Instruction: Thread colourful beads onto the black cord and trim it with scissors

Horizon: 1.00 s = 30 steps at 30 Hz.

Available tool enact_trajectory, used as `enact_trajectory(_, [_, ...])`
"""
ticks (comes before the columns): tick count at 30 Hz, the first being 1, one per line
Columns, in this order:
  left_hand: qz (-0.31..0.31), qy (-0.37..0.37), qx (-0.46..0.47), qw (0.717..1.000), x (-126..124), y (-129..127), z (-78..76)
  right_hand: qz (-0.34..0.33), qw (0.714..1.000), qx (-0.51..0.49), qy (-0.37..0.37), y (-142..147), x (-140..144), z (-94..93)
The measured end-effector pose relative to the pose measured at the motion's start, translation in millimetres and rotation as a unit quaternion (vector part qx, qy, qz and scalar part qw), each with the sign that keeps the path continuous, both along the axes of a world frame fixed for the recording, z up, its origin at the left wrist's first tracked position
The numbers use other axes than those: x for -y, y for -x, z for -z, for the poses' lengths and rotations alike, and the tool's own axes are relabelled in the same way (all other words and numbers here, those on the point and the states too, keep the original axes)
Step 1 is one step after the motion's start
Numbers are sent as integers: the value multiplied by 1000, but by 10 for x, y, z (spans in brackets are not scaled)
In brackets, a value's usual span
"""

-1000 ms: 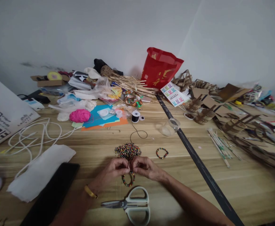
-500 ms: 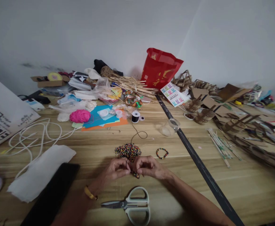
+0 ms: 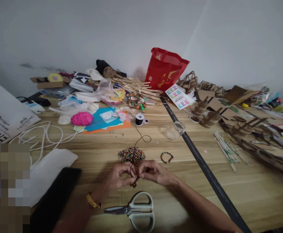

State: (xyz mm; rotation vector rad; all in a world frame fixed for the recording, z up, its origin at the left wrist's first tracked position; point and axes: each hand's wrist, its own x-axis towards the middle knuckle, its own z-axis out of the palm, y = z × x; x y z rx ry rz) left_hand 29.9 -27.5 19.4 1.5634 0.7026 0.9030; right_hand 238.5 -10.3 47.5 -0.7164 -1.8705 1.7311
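My left hand (image 3: 122, 174) and my right hand (image 3: 154, 172) meet above the table, fingertips pinched close together on a thin black cord (image 3: 141, 138). That cord runs back over a heap of small multicoloured beads (image 3: 129, 155) to a black spool (image 3: 139, 119). A short string of beads (image 3: 136, 183) hangs below my fingertips. Its exact hold point is hidden by the fingers. A finished-looking ring of beads, a beaded bracelet (image 3: 167, 157), lies to the right of the heap. Just in front of my hands lie scissors (image 3: 135, 209) with pale handles, blades pointing left.
A black phone-like slab (image 3: 59, 194) and white paper (image 3: 51, 171) lie at my left, beside coiled white cord (image 3: 44, 137). A clear round container (image 3: 176, 130) stands near the dark strip (image 3: 204, 165). Pink yarn (image 3: 81, 119), a red bag (image 3: 165, 71) and small woven baskets (image 3: 210, 119) are farther back.
The string of beads below my fingertips has swung slightly left and hangs lower. My hands stay pinched together in nearly the same place. A blurred patch now covers the lower left.
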Motion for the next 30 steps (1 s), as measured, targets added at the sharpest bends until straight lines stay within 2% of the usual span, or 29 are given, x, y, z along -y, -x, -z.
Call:
enact_trajectory(7, [-30, 134, 69, 988, 11, 6, -99, 10, 999, 40, -33, 10, -1, 21])
enact_trajectory(10, [-26, 162, 78, 983, 12, -2, -139, 13, 998, 42, -53, 9, -4, 21])
enact_trajectory(13, [-31, 177, 76, 981, 10, -16, -151, 22, 994, 42, -101, 14, -6, 16])
enact_trajectory(15, [-39, 183, 59, 981, 8, -25, -142, 31, 985, 38, -162, 20, -2, 7])
enact_trajectory(19, [-66, 190, 24, 979, 10, -30, -72, 29, 944, 85, -318, 29, 36, -18])
enact_trajectory(23, [-87, 172, -5, 981, 21, -33, 13, 10, 871, 192, -452, 56, 104, -18])
enact_trajectory(26, [-94, 146, -42, 984, 32, -39, 31, 2, 830, 217, -515, 87, 142, 5])
enact_trajectory(30, [-97, 116, -80, 985, 36, -49, 6, -17, 803, 236, -547, 103, 157, 30])
